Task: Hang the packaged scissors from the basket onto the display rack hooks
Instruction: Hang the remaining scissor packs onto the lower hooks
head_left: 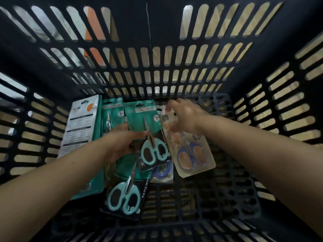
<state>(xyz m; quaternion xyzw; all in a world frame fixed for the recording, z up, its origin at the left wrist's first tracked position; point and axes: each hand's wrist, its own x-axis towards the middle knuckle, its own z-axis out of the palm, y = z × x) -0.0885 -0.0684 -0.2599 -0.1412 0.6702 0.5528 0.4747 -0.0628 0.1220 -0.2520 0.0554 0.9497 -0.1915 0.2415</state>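
Hands-wise, we're pinching a teal scissors pack (150, 135) with our left hand (122, 142) and gripping the blue-orange pack (190, 149) with our right hand (185, 116), both lying lengthwise toward us inside the basket (279, 102).

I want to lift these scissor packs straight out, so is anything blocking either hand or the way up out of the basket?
Nothing visible does. The left hand already holds a teal pack, the right hand a blue and orange pack, both lying on top of the pile. The basket is open above them. The rack is out of view.
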